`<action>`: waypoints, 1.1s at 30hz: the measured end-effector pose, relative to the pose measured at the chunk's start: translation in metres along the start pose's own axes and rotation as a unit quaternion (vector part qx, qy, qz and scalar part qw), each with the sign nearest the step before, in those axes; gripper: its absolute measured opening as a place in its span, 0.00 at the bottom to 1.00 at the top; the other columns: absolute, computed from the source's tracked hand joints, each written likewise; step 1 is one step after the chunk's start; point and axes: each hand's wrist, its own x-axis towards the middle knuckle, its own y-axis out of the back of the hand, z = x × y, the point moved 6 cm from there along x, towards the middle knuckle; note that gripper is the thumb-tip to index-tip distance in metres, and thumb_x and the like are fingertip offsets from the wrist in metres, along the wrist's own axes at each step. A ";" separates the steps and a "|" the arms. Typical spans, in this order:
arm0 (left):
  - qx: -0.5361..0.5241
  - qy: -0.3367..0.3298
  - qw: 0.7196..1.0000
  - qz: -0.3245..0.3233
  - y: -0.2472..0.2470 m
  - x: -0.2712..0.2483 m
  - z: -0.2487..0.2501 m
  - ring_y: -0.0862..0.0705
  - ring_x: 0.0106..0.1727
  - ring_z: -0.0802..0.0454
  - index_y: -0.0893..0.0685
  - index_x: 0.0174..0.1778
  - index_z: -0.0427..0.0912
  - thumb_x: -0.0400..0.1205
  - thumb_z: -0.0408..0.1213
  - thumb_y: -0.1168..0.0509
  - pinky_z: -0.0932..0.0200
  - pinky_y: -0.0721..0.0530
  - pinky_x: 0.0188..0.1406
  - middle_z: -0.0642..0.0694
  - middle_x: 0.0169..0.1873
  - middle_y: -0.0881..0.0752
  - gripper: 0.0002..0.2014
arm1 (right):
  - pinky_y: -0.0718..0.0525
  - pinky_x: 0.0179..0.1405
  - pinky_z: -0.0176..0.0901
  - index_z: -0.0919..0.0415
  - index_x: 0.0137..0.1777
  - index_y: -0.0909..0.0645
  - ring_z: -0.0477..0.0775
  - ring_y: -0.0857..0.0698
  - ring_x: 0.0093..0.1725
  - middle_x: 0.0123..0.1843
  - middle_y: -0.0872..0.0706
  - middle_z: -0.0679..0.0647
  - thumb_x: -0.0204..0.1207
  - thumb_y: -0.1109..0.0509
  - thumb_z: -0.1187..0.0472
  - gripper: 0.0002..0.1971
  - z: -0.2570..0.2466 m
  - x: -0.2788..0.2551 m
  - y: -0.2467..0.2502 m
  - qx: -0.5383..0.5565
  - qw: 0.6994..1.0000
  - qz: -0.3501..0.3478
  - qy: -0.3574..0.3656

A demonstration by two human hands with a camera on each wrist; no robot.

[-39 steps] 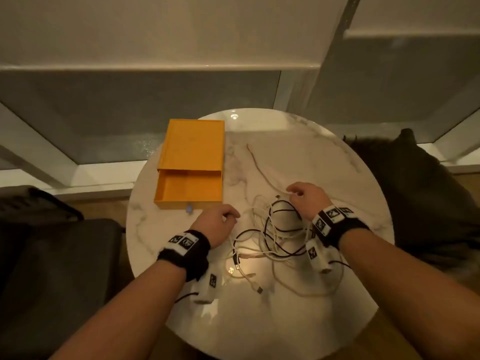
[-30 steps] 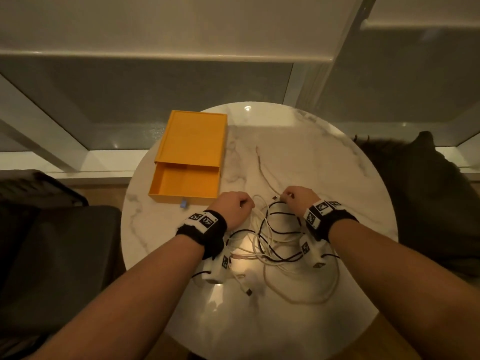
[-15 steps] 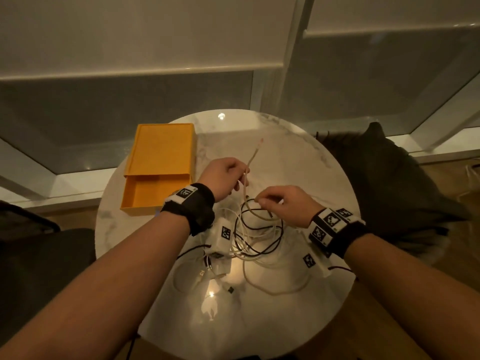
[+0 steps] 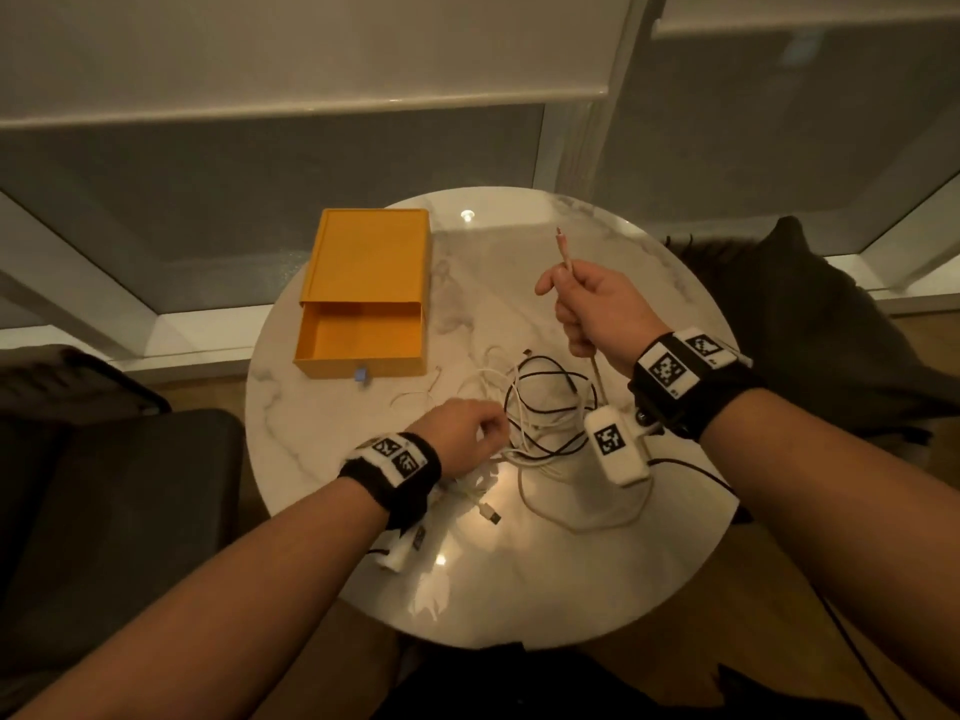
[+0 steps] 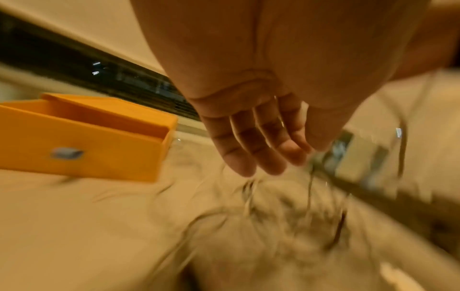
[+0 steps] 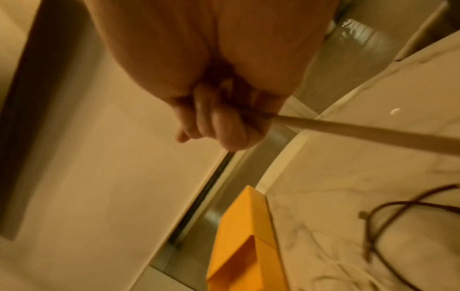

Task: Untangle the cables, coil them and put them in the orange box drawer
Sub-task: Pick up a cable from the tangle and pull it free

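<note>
The orange box point(image 4: 371, 257) lies at the table's back left, its drawer point(image 4: 358, 340) pulled out toward me and empty. A tangle of black and white cables point(image 4: 545, 418) lies in the middle of the table. My right hand point(image 4: 563, 298) is raised above it and grips a beige cable point(image 4: 565, 254) in its fist, plug end pointing up. The rest of that cable hangs down into the tangle. My left hand point(image 4: 491, 428) hovers at the tangle's left edge with relaxed fingers point(image 5: 268, 163), holding nothing I can see. The left wrist view is blurred.
The round marble table point(image 4: 519, 589) has bare surface at its front. A loose USB plug point(image 4: 491, 514) lies near my left wrist. A dark cushion point(image 4: 805, 314) sits to the right and a dark seat point(image 4: 104, 485) to the left. A window wall stands behind.
The beige cable end has passed from my left hand to my right, which has lifted it higher. My left hand has dropped to the tangle's left edge.
</note>
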 end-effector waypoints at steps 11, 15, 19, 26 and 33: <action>0.227 0.002 0.970 -0.088 -0.072 -0.020 -0.049 0.19 0.54 0.51 0.16 0.54 0.53 0.81 0.48 0.35 0.56 0.21 0.47 0.54 0.52 0.21 0.08 | 0.38 0.22 0.39 0.62 0.54 0.23 0.46 0.37 0.23 0.28 0.33 0.52 0.90 0.45 0.61 0.09 0.029 -0.057 -0.008 -0.012 1.000 -0.004 -0.016; 0.053 0.027 0.997 0.046 -0.008 -0.019 -0.022 0.17 0.41 0.52 0.17 0.52 0.53 0.85 0.48 0.39 0.56 0.19 0.44 0.55 0.41 0.14 0.07 | 0.40 0.26 0.41 0.56 0.39 0.30 0.46 0.38 0.26 0.27 0.34 0.46 0.88 0.41 0.57 0.14 0.029 -0.068 0.000 0.022 0.998 0.027 -0.051; -0.101 -0.043 0.978 0.180 0.077 -0.017 0.030 0.15 0.37 0.56 0.13 0.50 0.51 0.85 0.45 0.37 0.56 0.15 0.40 0.58 0.39 0.10 0.08 | 0.32 0.33 0.47 0.53 0.37 0.21 0.49 0.31 0.31 0.31 0.28 0.50 0.83 0.38 0.47 0.16 0.006 -0.062 -0.002 -0.073 0.996 0.053 0.006; -0.196 -0.197 0.916 0.289 0.190 -0.024 0.128 0.18 0.28 0.69 0.10 0.55 0.48 0.85 0.38 0.35 0.70 0.20 0.33 0.57 0.36 0.11 0.09 | 0.24 0.40 0.41 0.50 0.63 0.16 0.44 0.22 0.38 0.42 0.18 0.46 0.87 0.39 0.52 0.12 -0.113 -0.043 -0.014 -0.081 0.985 0.040 0.146; -0.236 -0.244 0.889 0.306 0.213 -0.023 0.153 0.15 0.35 0.63 0.15 0.59 0.46 0.86 0.38 0.37 0.65 0.19 0.37 0.50 0.38 0.11 0.09 | 0.21 0.38 0.38 0.52 0.58 0.13 0.43 0.19 0.38 0.39 0.15 0.41 0.86 0.37 0.50 0.13 -0.169 -0.035 0.004 -0.013 0.970 0.085 0.228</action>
